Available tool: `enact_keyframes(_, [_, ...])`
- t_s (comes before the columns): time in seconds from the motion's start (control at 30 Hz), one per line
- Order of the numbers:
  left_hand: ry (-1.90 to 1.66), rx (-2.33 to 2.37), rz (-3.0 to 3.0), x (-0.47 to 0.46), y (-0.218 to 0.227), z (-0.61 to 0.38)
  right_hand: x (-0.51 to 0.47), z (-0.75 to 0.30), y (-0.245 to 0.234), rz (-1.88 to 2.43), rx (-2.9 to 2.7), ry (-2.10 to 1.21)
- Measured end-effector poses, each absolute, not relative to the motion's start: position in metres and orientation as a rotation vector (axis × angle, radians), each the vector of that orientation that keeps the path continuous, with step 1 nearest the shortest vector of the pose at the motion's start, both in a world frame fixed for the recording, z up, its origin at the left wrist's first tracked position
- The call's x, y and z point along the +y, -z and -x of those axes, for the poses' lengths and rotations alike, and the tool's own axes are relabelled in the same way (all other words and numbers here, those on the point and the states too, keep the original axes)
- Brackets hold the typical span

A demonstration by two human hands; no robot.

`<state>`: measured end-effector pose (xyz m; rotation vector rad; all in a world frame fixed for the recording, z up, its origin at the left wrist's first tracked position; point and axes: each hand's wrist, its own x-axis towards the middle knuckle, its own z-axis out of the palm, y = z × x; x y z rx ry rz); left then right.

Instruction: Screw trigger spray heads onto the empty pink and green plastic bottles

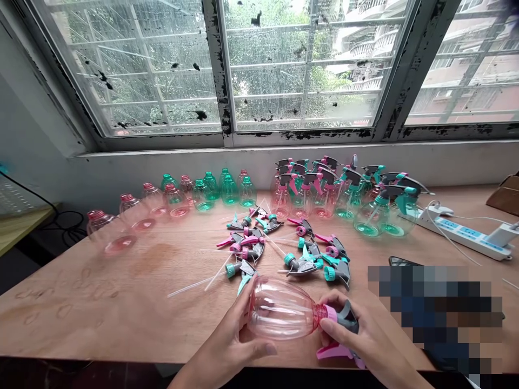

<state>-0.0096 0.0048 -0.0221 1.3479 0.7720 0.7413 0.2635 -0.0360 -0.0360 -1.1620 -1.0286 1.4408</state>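
Cupping the rounded base of a see-through pink bottle (279, 310), the left hand (233, 337) holds it sideways over the near edge of the tabletop (101, 302). The right hand (368, 337) grips its neck, fingers closed around the pink collar of the spray head (347, 320). Behind lie loose sprayers (302, 265). Bare-necked bottles (229, 190), pink and green, stand left; sprayer-topped bottles (368, 220) stand right, a pale tube slanting inside one green one.

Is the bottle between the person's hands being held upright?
No, the pink bottle is held sideways, its base at the left hand and its neck toward the right hand on the spray head.
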Motion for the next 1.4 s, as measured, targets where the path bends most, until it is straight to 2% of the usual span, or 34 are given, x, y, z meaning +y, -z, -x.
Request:
enact_keyframes(0.6, [-0.65,0.728,-1.271,0.004,0.013,0.015,-0.036,-0.267,0.031,1.218,-1.05,-1.42])
enact_keyframes(0.8, [-0.628,0.774,-1.414,0.003,0.005,0.014,-0.033,-0.268,0.036,1.096,-1.023,-1.426])
enact_keyframes(1.07, [-0.631,0.777,-1.403,0.003,0.014,0.021,-0.035,-0.269,0.037,1.158,-1.037,-1.516])
enact_keyframes(1.4, [-0.57,0.788,-1.524,0.004,0.012,0.02,-0.031,-0.27,0.043,1.077,-1.07,-1.457])
